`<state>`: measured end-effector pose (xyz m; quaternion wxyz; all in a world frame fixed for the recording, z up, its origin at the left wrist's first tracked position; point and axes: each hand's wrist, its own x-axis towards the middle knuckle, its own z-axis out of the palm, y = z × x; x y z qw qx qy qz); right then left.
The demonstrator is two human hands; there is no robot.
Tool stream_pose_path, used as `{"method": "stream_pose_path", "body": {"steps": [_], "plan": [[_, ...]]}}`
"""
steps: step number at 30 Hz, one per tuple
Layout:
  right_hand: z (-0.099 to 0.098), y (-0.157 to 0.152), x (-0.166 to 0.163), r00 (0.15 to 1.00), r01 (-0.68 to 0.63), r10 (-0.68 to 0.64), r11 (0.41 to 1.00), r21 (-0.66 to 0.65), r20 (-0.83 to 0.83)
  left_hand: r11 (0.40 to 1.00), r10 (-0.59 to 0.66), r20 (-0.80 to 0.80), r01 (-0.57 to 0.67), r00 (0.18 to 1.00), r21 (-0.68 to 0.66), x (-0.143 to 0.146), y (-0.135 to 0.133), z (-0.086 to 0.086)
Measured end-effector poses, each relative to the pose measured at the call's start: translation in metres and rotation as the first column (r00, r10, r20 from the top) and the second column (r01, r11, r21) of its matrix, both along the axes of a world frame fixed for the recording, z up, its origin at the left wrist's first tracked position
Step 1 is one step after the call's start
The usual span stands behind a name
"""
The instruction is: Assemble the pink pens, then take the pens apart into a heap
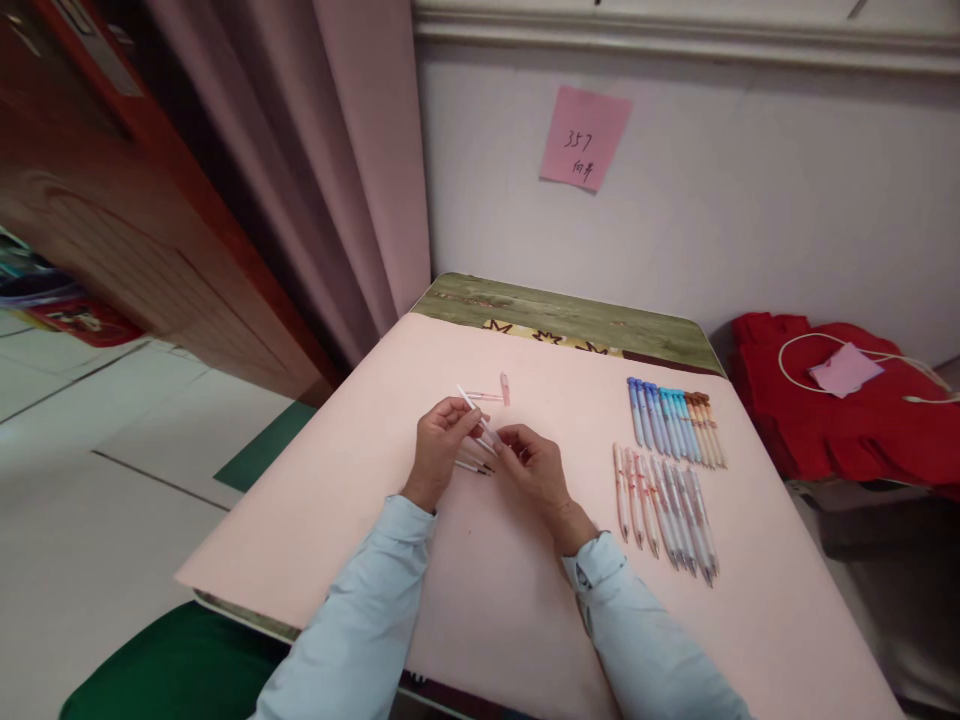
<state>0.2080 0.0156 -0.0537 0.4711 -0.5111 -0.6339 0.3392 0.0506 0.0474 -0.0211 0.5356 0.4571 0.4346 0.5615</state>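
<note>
Currently both hands meet over the middle of the pink table cover, and between them runs a thin white pen refill, slanting up and away to the left. The left hand has its fingertips pinched on the refill's middle. The right hand is curled at the refill's near, lower end; its fingers appear closed on that end, though the grip itself is too small to make out. A few more slim pen parts lie on the cover just under the hands. A clear pen barrel and a small pink cap rest just beyond the hands. The work looks like fitting or sorting pen pieces, and I judge it goes best with a light pinch close to the working end, so the slender refill does not bow. It should also help to hold the refill low over the cover, so that a dropped piece stays near. The loose barrel and cap could roll, so the wrists are better held clear of them. Well to the right lie a row of blue and orange pens and, nearer, a row of white pens, both apart from the hands.
</note>
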Motion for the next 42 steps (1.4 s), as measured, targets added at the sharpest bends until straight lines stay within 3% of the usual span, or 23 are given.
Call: {"method": "stream_pose_path", "body": {"steps": [6, 10, 15, 21, 25, 27, 30, 34, 38, 42], "plan": [[-0.006, 0.003, -0.001, 0.99, 0.047, -0.05, 0.999, -0.02, -0.134, 0.998, 0.066, 0.014, -0.066, 0.998, 0.018, 0.001, 0.0, -0.001], [-0.007, 0.01, 0.006, 0.941, 0.257, -0.258, 0.966, -0.034, -0.219, 0.978, 0.209, -0.011, -0.208, 0.978, 0.012, -0.001, 0.002, 0.0], [-0.004, 0.02, 0.02, 0.836, 0.492, -0.494, 0.868, -0.071, -0.24, 0.933, 0.355, -0.136, -0.343, 0.925, 0.107, -0.002, 0.014, 0.003], [-0.006, 0.026, 0.023, 0.823, 0.505, -0.517, 0.856, -0.114, -0.234, 0.917, 0.396, -0.356, -0.343, 0.847, 0.204, -0.005, 0.042, 0.019], [-0.008, 0.028, 0.023, 0.826, 0.502, -0.513, 0.858, -0.109, -0.233, 0.948, 0.31, -0.482, -0.223, 0.82, 0.229, -0.01, 0.042, 0.023], [-0.01, 0.028, 0.023, 0.832, 0.489, -0.5, 0.866, -0.105, -0.242, 0.964, 0.263, -0.637, -0.166, 0.724, 0.209, -0.017, 0.033, 0.022], [-0.013, 0.028, 0.024, 0.847, 0.473, -0.481, 0.876, -0.092, -0.227, 0.973, 0.227, -0.83, -0.088, 0.51, 0.213, -0.033, 0.014, 0.018], [-0.016, 0.027, 0.023, 0.86, 0.472, -0.476, 0.879, -0.067, -0.185, 0.973, 0.098, -0.917, 0.158, 0.387, 0.17, -0.052, -0.013, 0.019], [-0.019, 0.025, 0.021, 0.878, 0.442, -0.445, 0.895, -0.057, -0.174, 0.95, 0.024, -0.94, 0.285, 0.34, 0.127, -0.056, -0.029, 0.02], [-0.023, 0.025, 0.021, 0.892, 0.427, -0.428, 0.903, -0.045, -0.146, 0.956, 0.106, -0.922, 0.218, 0.374, 0.198, -0.057, -0.029, 0.018]]}}
